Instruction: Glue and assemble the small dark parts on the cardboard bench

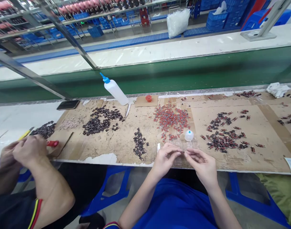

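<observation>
My left hand (166, 159) and my right hand (202, 163) meet fingertip to fingertip over the table's front edge. Between them they pinch a tiny dark part (183, 152), too small to name. A small round bottle with a blue tip (189, 136) stands just beyond my fingers. Past it lies a pile of small red-and-silver parts (171, 117). To the left of my hands is a heap of small black parts (139, 143), and to the right spread joined black-and-red pieces (223, 140).
A large white squeeze bottle (116, 92) leans at the back, near a red cap (148, 98) on cardboard. More black parts (96, 125), pale parts (70, 123) and a phone (68, 105) lie left. A co-worker's hands (28, 149) work at far left. A green ledge (159, 70) runs behind.
</observation>
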Motion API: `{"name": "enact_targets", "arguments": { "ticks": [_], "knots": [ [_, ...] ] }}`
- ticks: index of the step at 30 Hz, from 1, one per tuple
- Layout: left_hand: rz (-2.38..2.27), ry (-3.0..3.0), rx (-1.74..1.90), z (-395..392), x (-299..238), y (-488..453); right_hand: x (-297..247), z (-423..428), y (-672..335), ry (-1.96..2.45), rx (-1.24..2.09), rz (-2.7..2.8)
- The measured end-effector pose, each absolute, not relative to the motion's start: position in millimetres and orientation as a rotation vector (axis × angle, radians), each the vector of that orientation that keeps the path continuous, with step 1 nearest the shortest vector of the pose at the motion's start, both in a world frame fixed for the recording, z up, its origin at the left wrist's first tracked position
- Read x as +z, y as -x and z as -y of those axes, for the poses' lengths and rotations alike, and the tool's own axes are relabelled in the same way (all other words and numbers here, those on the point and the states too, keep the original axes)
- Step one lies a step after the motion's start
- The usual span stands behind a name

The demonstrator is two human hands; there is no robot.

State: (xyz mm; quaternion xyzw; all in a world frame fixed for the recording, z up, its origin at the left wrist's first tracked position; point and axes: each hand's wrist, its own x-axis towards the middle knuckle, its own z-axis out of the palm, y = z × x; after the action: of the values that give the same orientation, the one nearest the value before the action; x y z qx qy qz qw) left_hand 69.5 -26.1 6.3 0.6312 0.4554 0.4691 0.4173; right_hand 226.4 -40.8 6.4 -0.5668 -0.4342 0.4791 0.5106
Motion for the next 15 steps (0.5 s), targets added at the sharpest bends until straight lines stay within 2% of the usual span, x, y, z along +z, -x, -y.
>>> {"name": "enact_targets", "arguments": {
  "ticks": [15],
  "knots": [
    [-1.276, -1.580, 1.081, 29.6, 10.0, -68.9, 8.6, 42.2, -221.8, 1.393, 1.175, 1.051]
  ]
}}
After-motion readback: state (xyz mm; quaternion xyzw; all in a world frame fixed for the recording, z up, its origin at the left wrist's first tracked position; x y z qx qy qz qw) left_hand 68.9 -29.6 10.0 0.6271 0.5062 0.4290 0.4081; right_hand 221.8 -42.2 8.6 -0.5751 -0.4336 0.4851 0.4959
